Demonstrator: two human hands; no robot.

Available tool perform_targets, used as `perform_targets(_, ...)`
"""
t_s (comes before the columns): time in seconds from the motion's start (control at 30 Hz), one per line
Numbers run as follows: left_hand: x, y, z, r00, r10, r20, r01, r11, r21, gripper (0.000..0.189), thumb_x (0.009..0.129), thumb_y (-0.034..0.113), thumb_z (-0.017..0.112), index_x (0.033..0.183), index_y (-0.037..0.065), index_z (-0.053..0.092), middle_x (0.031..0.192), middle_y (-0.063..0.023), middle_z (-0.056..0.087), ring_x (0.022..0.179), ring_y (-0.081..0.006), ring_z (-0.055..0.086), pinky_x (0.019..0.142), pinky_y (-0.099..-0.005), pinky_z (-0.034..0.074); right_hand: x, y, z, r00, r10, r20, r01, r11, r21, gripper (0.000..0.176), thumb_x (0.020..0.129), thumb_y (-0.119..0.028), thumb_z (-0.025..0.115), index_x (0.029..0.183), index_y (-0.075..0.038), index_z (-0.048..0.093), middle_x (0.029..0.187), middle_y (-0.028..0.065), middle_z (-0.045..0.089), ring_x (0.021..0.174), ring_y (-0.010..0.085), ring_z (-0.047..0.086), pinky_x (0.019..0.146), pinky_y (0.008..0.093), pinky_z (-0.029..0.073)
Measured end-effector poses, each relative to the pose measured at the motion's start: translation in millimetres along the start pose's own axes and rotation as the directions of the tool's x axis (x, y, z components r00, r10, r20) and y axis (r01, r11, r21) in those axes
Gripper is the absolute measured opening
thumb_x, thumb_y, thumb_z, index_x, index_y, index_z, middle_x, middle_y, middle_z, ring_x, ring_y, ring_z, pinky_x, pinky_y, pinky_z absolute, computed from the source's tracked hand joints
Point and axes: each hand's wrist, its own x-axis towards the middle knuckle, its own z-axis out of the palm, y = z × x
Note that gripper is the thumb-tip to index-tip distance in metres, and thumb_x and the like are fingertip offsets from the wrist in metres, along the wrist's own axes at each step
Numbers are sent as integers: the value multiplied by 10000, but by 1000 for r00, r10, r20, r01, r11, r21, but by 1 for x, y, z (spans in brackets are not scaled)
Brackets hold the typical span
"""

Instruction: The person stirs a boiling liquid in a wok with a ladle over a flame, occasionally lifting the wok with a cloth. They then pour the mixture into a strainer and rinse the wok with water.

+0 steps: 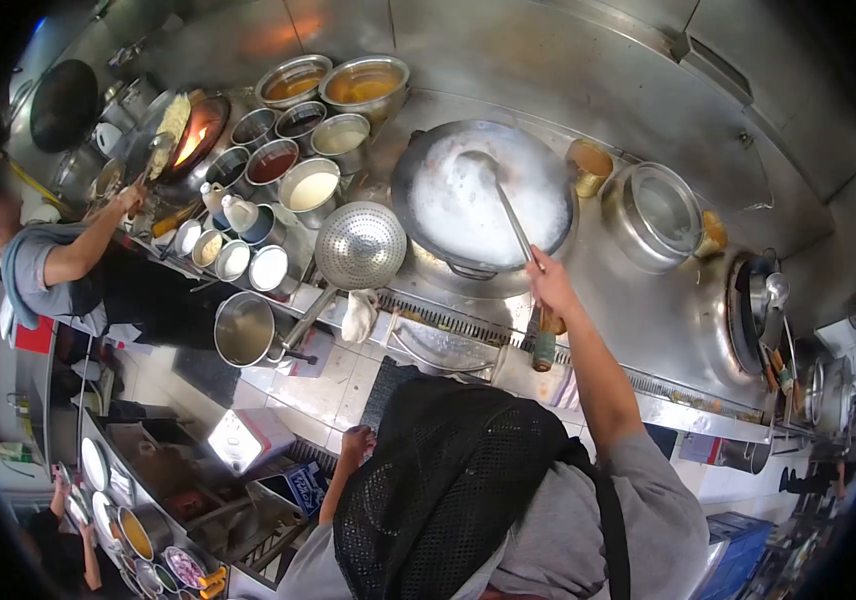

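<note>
My right hand point(552, 287) is wrapped round the long handle of a metal ladle point(510, 212). The ladle's bowl dips into white, foamy liquid point(448, 205) that fills a large wok point(418, 232). Just below this hand, a worn brown and green handle end point(544, 350) sticks out over the counter's front edge. Down at my side, away from the counter, my left hand point(356, 441) has its fingers curled in, with no object showing in it. Left of the wok rests a perforated strainer point(361, 245), its handle toward the front edge.
Seasoning pots point(310, 190) and bowls of orange liquid point(364, 85) stand at the left. Behind them, a co-worker's hand point(131, 197) holds a pan near an open flame point(191, 143). Right of the wok is a steel pot point(653, 215). A saucepan point(245, 330) sits at the front edge.
</note>
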Motion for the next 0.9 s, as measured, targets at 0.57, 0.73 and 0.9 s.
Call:
perform_targets(0.57,-11,-63,18,904,-411,-120,245,726,-643,167,911,138,510,760,82,552,629,-18,541,487,-114,532,374,-248,391,5,-69,5,996,-78,-45,63,963,-261,483,928,-211,549,1397,-124,467,914,259,666,694,364,660,678,436,526)
perform_targets(0.73,-7,-53,13,904,-426,-33,316,720,-618,145,913,135,515,779,88,543,626,-11,537,477,-117,528,367,-233,381,-17,-27,7,943,-330,41,311,832,-459,534,887,-202,588,1405,-206,459,1009,291,641,950,416,629,883,458,486)
perform_targets(0.9,1,-21,1,946,-322,-46,268,852,-450,107,891,119,504,795,94,544,631,-17,540,496,-126,538,388,-228,388,-47,0,-13,950,-313,-20,241,768,-593,555,880,-186,603,1400,-312,457,1174,209,616,1020,414,601,897,459,493)
